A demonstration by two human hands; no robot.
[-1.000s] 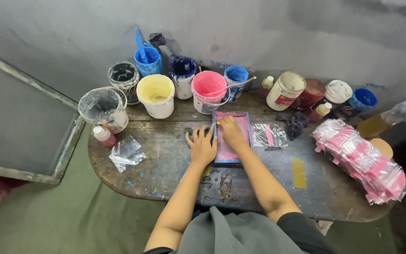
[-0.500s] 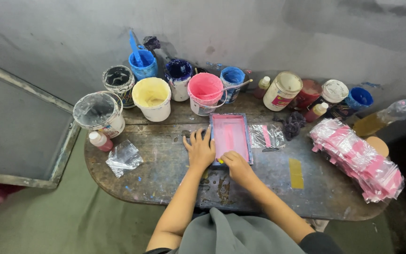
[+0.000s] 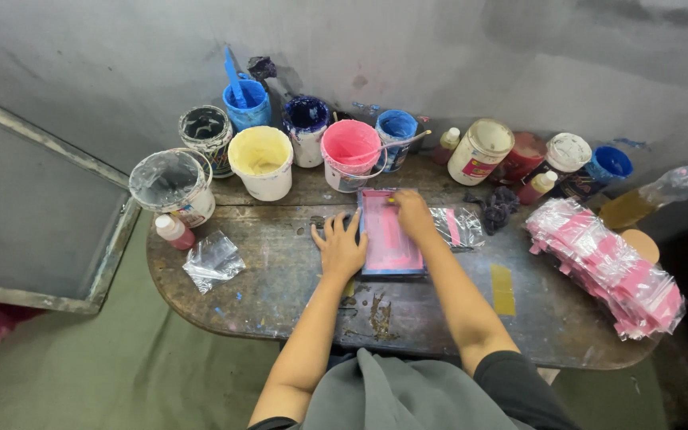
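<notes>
Since a moment ago, the right hand (image 3: pixel 412 215) has slid from the near edge of the pink frame (image 3: pixel 390 235) up to its far right corner, while the left hand (image 3: pixel 339 248) is staying put beside the frame's left edge. That small, blue-edged pink frame is lying flat on the worn wooden bench (image 3: pixel 280 279), just in front of the pink tub (image 3: pixel 350 153).

The left hand is resting open, fingers spread and palm down on the bench, touching the frame's left side and holding nothing. The right hand is lying over the frame's far right corner with fingers loosely curled; something small and yellowish is showing at its fingertips, but I cannot tell whether the grip is closing on it or only pressing on the frame.

Right of the frame, a clear packet (image 3: pixel 459 226) with a pink strip is lying, and farther right a heap of pink packets (image 3: pixel 607 267). Behind the frame, a yellow tub (image 3: pixel 261 161), a dark blue tub (image 3: pixel 306 127) and a light blue tub (image 3: pixel 396 137) are standing in a row with the pink one. Left of the frame, a crumpled clear bag (image 3: pixel 212 260) is lying near a small red bottle (image 3: pixel 174 232).
</notes>
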